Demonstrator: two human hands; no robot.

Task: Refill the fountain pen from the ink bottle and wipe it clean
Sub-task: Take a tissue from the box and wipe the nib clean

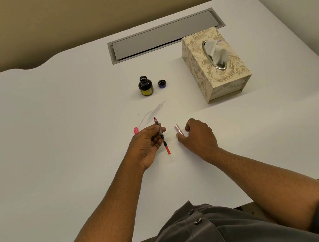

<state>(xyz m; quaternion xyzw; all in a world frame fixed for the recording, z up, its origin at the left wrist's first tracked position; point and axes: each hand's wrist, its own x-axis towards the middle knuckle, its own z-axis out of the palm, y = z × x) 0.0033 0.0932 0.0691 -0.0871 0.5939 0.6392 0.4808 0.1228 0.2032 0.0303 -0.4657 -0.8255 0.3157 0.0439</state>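
Observation:
My left hand (147, 142) holds the fountain pen's inner section (161, 135) between thumb and fingers, nib pointing away, its red converter end toward me. My right hand (198, 135) rests on the table and pinches the silvery pen barrel (178, 129) at its near end. A pink pen cap (135, 130) lies just left of my left hand. The open ink bottle (145, 86) stands upright farther back, its dark cap (162, 83) upside down beside it on the right.
A patterned tissue box (215, 64) with a tissue sticking out stands at the right back. A grey cable hatch (165, 35) is set into the white desk (51, 140). A clear plastic wrapper (153, 113) lies ahead of my left hand.

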